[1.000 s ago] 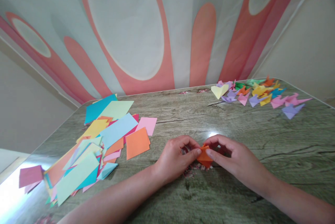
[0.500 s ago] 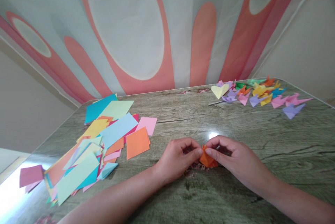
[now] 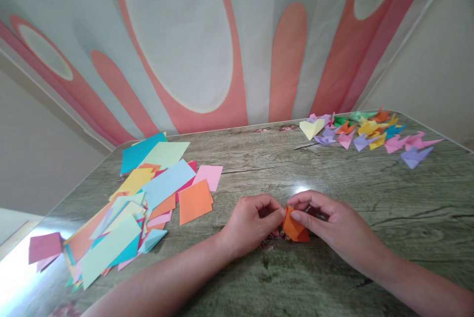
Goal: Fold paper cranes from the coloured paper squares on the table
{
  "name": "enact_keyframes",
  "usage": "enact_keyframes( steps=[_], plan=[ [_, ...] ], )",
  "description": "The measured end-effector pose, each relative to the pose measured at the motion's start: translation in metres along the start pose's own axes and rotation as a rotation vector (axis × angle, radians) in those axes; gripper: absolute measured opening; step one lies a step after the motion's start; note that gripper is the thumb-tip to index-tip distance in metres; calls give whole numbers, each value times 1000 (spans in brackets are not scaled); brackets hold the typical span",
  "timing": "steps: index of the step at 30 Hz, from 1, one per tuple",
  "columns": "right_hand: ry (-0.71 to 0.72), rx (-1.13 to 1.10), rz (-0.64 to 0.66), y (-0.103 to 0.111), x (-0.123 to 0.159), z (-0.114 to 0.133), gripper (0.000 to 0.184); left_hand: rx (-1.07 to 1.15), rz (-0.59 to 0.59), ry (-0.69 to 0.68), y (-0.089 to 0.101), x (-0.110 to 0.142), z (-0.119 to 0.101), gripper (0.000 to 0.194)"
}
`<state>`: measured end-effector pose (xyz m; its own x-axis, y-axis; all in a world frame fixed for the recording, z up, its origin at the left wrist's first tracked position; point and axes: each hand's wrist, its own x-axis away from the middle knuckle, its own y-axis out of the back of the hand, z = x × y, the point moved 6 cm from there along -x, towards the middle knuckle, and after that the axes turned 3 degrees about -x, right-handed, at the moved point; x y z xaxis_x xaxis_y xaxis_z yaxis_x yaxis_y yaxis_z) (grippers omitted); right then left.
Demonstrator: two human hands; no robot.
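Note:
Between my two hands is a small piece of folded orange origami paper (image 3: 295, 230), low over the table. My left hand (image 3: 252, 223) is closed, thumb and index finger pinched at the paper's upper left edge. On the other side, my right hand (image 3: 329, 218) grips the upper right edge between thumb and fingers. The paper's pointed top is partly hidden by my fingertips, and its wider lower part flares toward the right.
Loose coloured paper sheets (image 3: 107, 253) lie in an overlapping heap on the left. Several finished paper cranes (image 3: 366, 129) and a pale yellow folded piece (image 3: 311, 130) sit at the back right. A patterned pink-and-grey backdrop (image 3: 255, 60) rises behind the wood-grain table (image 3: 252, 159).
The orange paper has turned slightly between my fingers and shows more of its side. My left fingertips have shifted a little left. The heap and cranes stay put.

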<state>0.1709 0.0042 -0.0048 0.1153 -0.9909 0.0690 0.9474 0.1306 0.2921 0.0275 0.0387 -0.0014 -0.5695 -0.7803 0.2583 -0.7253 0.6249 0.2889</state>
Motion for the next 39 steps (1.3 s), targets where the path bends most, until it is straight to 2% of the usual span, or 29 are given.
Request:
enact_keyframes(
  steps=[9,13,17,21,23,30,36,39],
  plan=[
    [19,26,87,-4,2,6,14,-68,-47,-39,2,0,0,21],
    [98,32,96,-5,4,11,13,-31,-62,-19,3,-2,5,22],
    [234,49,91,-7,8,21,13,-6,-78,-35,3,-2,7,21],
    [229,86,80,-9,10,17,3,40,-81,-27,3,-2,7,21],
    [262,106,68,-10,10,17,4,81,-77,-2,2,-2,8,22],
    [537,185,27,-12,15,29,10,189,-77,20,-1,-4,9,22],
    [505,233,-8,-11,15,25,8,153,-105,-2,0,-1,6,23],
    [553,273,-31,-11,17,28,9,120,-105,-7,0,0,4,24]
  ],
)
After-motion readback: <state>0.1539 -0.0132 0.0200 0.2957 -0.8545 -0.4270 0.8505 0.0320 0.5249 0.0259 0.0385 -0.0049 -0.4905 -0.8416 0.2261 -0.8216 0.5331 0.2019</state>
